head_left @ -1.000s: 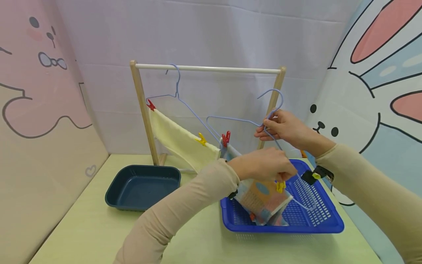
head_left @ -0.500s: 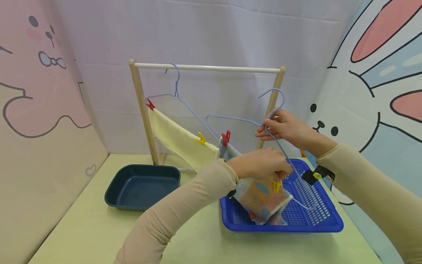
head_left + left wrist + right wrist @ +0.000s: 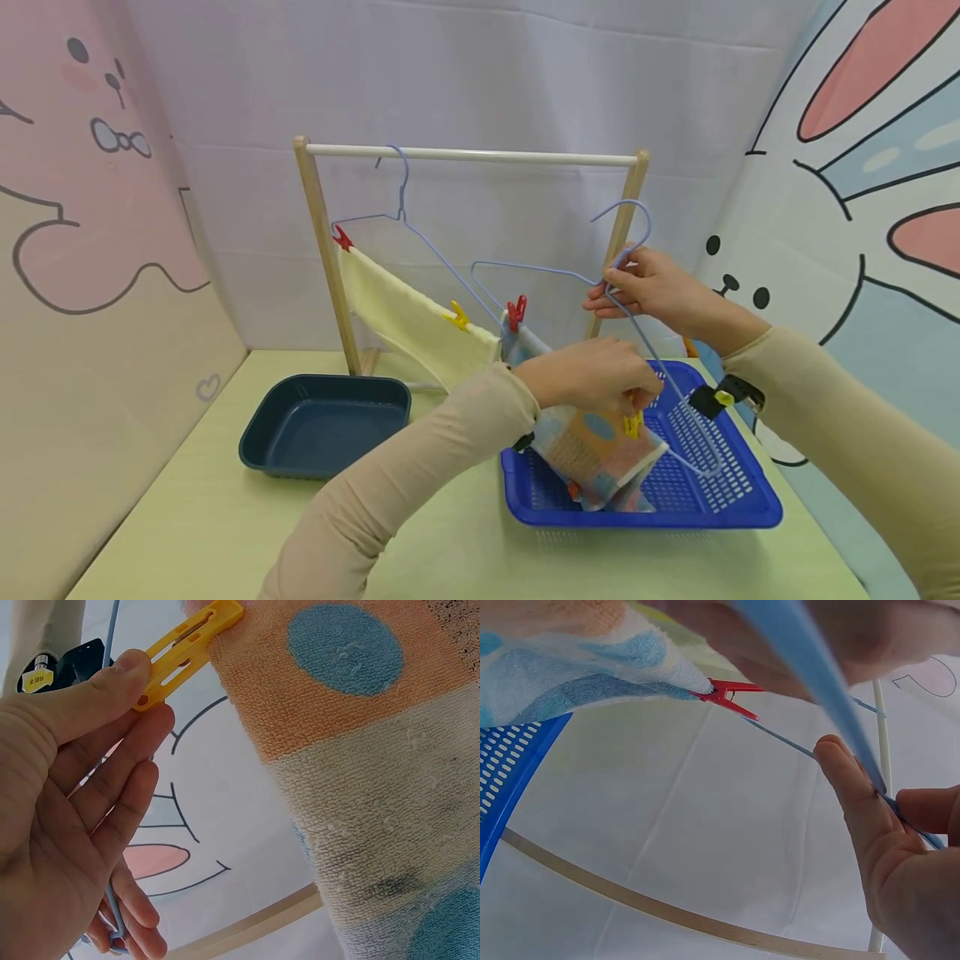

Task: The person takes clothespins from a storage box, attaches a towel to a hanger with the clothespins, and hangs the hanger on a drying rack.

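A light-blue wire hanger (image 3: 525, 267) is held near the base of its hook by my right hand (image 3: 660, 292), whose thumb and fingers pinch the wire (image 3: 889, 799). A patterned towel (image 3: 581, 450) hangs along the hanger's lower part, over the basket. One towel corner carries a red clothespin (image 3: 516, 313). At the other end my left hand (image 3: 592, 371) pinches a yellow clothespin (image 3: 187, 652) between thumb and index finger, its other fingers loosely extended. The clothespin's tip meets the towel's edge; its exact bite on the wire is hidden.
A blue basket (image 3: 645, 520) stands beneath the towel. Behind is a rack with a white rail (image 3: 480, 155), bearing another hanger (image 3: 402, 196) with a pale yellow towel (image 3: 412, 321) clipped to it. A dark tray (image 3: 322, 425) sits at left.
My left hand and the yellow clothespin have shifted slightly left. The hanger's hook has moved a touch to the right with my right hand.
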Tool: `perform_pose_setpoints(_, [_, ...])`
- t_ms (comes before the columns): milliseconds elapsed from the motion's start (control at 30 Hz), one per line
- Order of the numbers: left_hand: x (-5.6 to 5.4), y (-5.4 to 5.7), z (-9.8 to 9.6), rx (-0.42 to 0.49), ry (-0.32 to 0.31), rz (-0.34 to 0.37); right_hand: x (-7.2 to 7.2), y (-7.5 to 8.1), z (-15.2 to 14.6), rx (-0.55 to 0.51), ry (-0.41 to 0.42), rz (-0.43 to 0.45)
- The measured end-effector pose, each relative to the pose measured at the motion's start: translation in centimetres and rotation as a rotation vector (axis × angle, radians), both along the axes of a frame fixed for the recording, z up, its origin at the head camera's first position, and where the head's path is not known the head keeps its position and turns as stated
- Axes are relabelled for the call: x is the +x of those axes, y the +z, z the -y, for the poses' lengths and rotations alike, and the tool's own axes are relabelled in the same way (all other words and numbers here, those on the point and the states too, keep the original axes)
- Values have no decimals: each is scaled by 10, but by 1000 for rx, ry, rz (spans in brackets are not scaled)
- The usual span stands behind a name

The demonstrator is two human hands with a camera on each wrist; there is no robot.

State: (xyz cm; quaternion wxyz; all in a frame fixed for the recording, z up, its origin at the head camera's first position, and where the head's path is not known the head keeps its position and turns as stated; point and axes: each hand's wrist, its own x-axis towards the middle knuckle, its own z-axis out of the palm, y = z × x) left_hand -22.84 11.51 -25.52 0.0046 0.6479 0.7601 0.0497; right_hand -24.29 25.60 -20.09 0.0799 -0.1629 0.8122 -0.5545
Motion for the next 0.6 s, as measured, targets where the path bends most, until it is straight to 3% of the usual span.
perform_pose_setpoints(600, [-4,-9,3,18,-4,-34,0,-1,-2,14,-18,-7])
